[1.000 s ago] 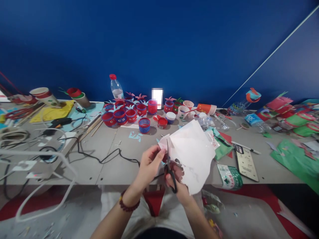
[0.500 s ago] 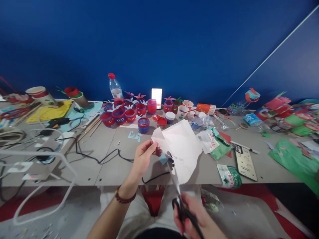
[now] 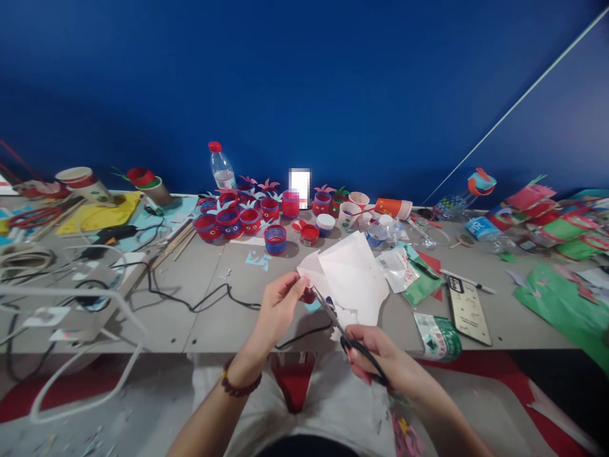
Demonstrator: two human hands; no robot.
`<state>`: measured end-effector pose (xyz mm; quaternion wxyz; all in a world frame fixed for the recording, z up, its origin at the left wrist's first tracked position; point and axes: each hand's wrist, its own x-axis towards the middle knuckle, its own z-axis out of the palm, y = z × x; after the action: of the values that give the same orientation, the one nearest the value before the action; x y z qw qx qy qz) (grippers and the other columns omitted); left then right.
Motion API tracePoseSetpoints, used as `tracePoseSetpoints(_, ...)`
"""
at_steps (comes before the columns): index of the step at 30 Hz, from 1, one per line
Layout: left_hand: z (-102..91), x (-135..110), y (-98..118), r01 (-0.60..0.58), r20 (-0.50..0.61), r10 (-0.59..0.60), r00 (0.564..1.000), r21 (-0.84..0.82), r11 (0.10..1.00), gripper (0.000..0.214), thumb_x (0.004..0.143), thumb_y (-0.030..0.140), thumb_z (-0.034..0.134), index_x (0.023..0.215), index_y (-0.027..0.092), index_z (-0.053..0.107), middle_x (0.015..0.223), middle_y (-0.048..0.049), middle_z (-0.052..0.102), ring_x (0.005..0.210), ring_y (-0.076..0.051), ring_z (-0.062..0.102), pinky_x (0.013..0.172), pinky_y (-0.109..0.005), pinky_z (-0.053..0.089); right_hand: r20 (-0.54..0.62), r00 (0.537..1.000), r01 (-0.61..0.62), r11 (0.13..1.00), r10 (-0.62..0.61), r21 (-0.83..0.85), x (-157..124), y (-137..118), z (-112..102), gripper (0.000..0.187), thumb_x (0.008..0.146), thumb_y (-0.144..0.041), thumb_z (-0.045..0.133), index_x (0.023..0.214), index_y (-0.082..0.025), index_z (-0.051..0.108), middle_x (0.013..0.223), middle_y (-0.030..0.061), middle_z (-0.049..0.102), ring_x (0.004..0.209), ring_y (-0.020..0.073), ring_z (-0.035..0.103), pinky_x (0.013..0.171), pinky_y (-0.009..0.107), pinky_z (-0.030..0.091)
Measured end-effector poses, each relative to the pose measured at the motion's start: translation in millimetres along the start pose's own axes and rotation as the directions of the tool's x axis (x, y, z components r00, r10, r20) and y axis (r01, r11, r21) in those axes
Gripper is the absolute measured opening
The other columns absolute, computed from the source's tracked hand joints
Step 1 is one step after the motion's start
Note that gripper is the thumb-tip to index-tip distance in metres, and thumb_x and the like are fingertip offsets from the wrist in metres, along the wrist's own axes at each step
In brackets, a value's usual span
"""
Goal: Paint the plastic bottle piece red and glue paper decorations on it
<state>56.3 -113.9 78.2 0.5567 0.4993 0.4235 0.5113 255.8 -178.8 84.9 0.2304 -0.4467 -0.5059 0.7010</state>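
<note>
My left hand [image 3: 284, 299] pinches the left edge of a white sheet of paper [image 3: 354, 273], whose lower side has a ragged cut outline. A pair of black-handled scissors [image 3: 339, 322] is in my right hand [image 3: 373, 355], fingers through the loops. The blades point up and left, reaching to the paper just beside my left fingertips. Whether the blades are parted is hard to make out. Under the paper a bit of light blue paper [image 3: 313, 307] shows. Beyond my hands stands a small blue-and-red cup [image 3: 275, 240], with light blue paper scraps [image 3: 257, 259] to its left.
Several decorated cups [image 3: 229, 222] line the back beside a plastic bottle [image 3: 222, 170]. Left are a glue gun [image 3: 111, 235], black cables [image 3: 190, 308] and a white wire frame [image 3: 128, 311]. To the right lie a phone [image 3: 469, 311], a green packet [image 3: 438, 336] and green paper [image 3: 556, 304].
My right hand has lifted the scissors up from the table's front edge, bringing the blades to the paper near my left fingers. My left hand has shifted slightly right, still pinching the sheet.
</note>
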Motion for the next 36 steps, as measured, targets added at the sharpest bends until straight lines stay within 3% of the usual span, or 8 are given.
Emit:
tracePoseSetpoints(11,5.4,-6.3,-7.9,-0.023,0.008,0.023,1.000,0.059,0.998,0.042,0.086,0.055,0.059,0.070,0.016,0.065,0.065,-0.0021,0.062,0.063,-0.015,0.058,0.064,-0.025,0.049,-0.116,0.992,0.053,0.995,-0.044,0.081,15.8,17.7,13.1,0.052,0.076,-0.069,0.064,0.076,-0.018,0.050,0.049,-0.0069,0.049,0.038,0.0037,0.029,0.039,0.020,0.019)
tracePoseSetpoints(20,4.0,-1.5,-0.7,0.005,0.078,-0.007,0.997,0.023,1.000,0.045,0.082,0.059,0.062,0.068,0.016,0.060,0.063,-0.0015,0.059,0.061,-0.014,0.056,0.060,-0.024,0.047,-0.266,0.963,0.073,0.992,-0.042,0.106,16.3,10.5,9.4,0.052,0.062,-0.061,0.080,0.070,-0.018,0.052,0.052,-0.0070,0.047,0.046,0.0048,0.037,0.046,0.020,0.028)
tracePoseSetpoints(26,9.0,-0.2,3.8,-0.013,0.102,0.012,0.995,0.008,1.000,0.042,0.083,0.056,0.062,0.070,0.016,0.060,0.063,-0.0015,0.060,0.061,-0.014,0.058,0.061,-0.025,0.048,-0.181,0.983,0.005,0.987,0.025,0.160,13.0,10.3,12.1,0.060,0.066,-0.075,0.067,0.078,-0.019,0.050,0.053,-0.0073,0.049,0.037,0.0025,0.031,0.034,0.018,0.021)
tracePoseSetpoints(32,9.7,-3.9,-0.9,-0.026,0.107,0.021,0.994,0.042,0.999,0.039,0.088,0.051,0.058,0.071,0.016,0.061,0.064,-0.0015,0.059,0.062,-0.014,0.057,0.061,-0.024,0.047,-0.273,0.962,0.020,0.989,0.021,0.146,20.0,6.0,22.2,0.058,0.063,-0.072,0.071,0.074,-0.020,0.049,0.052,-0.0084,0.045,0.040,0.0034,0.031,0.035,0.017,0.024)
tracePoseSetpoints(36,6.9,-2.8,-0.3,-0.013,0.153,0.009,0.988,0.023,1.000,0.039,0.088,0.051,0.059,0.072,0.015,0.061,0.066,-0.0029,0.063,0.063,-0.014,0.058,0.062,-0.025,0.047,-0.252,0.967,0.050,0.994,-0.024,0.097,19.2,0.9,14.6,0.057,0.063,-0.069,0.074,0.069,-0.019,0.049,0.049,-0.0080,0.044,0.042,0.0031,0.031,0.037,0.018,0.021)
